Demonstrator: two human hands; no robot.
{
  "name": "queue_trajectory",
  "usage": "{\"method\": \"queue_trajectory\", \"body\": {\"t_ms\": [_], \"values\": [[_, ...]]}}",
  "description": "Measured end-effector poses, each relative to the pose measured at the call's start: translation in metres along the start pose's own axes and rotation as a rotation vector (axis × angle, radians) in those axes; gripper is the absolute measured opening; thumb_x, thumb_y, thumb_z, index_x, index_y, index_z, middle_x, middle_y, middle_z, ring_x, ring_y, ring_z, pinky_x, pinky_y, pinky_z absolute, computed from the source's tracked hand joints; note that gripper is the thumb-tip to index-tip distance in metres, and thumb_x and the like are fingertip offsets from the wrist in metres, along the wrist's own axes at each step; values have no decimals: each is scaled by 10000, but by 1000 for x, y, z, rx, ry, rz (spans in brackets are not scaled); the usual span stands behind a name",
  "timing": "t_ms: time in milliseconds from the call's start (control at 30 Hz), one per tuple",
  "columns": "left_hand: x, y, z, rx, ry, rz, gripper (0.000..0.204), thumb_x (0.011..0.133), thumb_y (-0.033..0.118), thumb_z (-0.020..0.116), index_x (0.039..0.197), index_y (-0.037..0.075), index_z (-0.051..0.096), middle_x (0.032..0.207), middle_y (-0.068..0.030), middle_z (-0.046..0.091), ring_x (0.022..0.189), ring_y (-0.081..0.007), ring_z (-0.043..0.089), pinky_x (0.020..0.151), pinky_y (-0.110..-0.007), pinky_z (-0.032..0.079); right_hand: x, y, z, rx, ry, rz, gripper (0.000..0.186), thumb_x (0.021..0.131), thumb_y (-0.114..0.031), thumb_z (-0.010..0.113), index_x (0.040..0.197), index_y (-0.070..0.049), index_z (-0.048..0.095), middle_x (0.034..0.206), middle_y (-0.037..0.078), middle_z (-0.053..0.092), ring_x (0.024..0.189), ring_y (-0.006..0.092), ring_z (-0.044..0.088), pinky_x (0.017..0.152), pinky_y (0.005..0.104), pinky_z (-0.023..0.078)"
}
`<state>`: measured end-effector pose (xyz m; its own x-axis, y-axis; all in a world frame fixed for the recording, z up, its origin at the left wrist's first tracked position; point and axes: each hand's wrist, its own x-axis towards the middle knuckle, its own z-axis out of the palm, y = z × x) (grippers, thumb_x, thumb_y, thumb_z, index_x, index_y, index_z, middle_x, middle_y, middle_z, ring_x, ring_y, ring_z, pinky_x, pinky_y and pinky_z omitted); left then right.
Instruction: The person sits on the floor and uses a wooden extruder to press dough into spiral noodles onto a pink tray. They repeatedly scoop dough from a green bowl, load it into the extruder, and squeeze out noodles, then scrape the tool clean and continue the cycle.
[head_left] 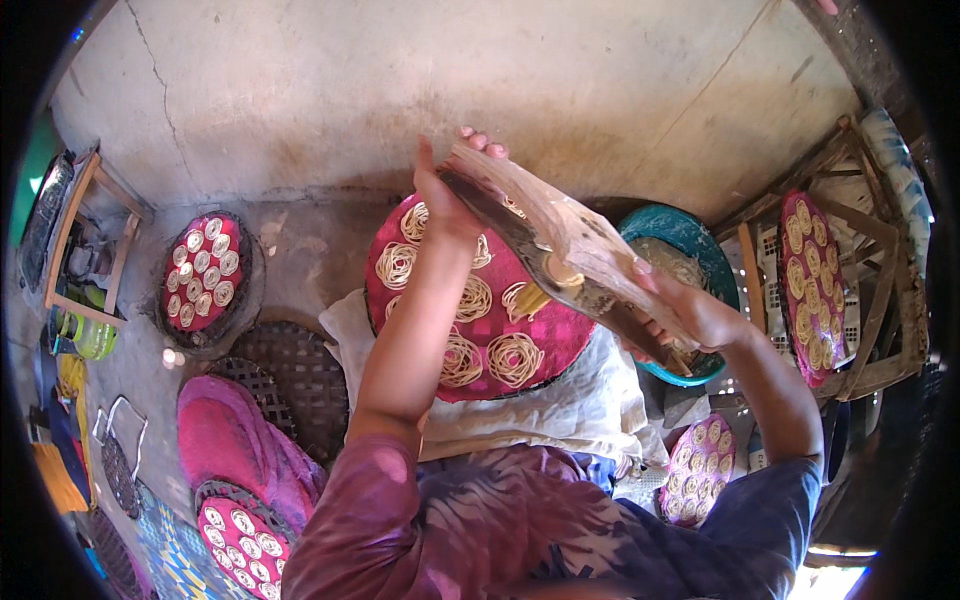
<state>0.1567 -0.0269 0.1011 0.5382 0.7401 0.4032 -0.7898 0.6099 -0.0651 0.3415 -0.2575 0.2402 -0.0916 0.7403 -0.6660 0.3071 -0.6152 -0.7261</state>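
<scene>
Nearest the camera, at six o'clock, the person's purple patterned sleeves fill the lower edge, both forearms rising from them. At seven o'clock lies a small round red woven tray [238, 545] dotted with pale noodle coils, and at five o'clock a second small pink tray of coils [697, 470].

The right hand [690, 315], at about three o'clock from centre, is closed around the lower end of a long, worn wooden press with a dark underside [560, 250] — fingers curled under it, thumb over the top. The left hand [450, 195], toward twelve o'clock, grips the upper end of the same press, thumb raised along its near edge and fingertips showing past the far edge. The press sits tilted in the air between both hands, held over a large round magenta woven tray [545, 335] at the centre, which rests on a pale cloth [560, 400] and carries several coils of thin yellowish noodle strands [515, 358]. A short tuft of strands hangs from the press's underside.

Just beyond the right hand, at two o'clock, sits a teal round basin [690, 235]. Farther out, at nine o'clock, another red tray of coils [202, 270] lies on the floor; at three o'clock a similar tray leans in a wooden rack [880, 300]. The cracked concrete wall [400, 90] closes the view at twelve o'clock.
</scene>
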Motion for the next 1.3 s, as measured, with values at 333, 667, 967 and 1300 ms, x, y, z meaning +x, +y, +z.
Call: {"method": "queue_trajectory", "body": {"t_ms": [333, 667, 967, 1300], "values": [[0, 9, 19, 276, 94, 56, 361, 942, 544, 479, 890, 196, 556, 802, 50, 560, 804, -164, 573, 811, -467, 464, 1, 12, 11, -86, 102, -78, 789, 946, -722, 354, 916, 7, 654, 664, 62, 587, 562, 137, 580, 497, 283, 455], [16, -24, -22, 20, -82, -76, 435, 965, 573, 428, 875, 183, 598, 779, 34, 594, 773, -190, 584, 786, -456, 467, -7, 11, 5, 67, 155, -26, 902, 916, -777, 306, 1232, 27, 565, 851, 131, 659, 598, 172, 616, 560, 302, 513], [5, -10, -40, -223, -268, -25, 421, 995, 517, 423, 893, 173, 642, 823, 16, 641, 818, -220, 608, 736, -447, 493, 98, 69, 19, 890, -593, -518, 929, 915, -781, 233, 1447, -38, 405, 981, 206, 669, 638, 248, 652, 423, 302, 505], [3, 29, -20, -93, -386, 117, 390, 988, 495, 473, 859, 195, 687, 807, 53, 674, 786, -157, 636, 777, -443, 492, 122, 70, 14, -196, 277, -672, 566, 923, -482, 422, 1288, -63, 524, 960, 198, 670, 783, 309, 670, 574, 368, 517]]}}
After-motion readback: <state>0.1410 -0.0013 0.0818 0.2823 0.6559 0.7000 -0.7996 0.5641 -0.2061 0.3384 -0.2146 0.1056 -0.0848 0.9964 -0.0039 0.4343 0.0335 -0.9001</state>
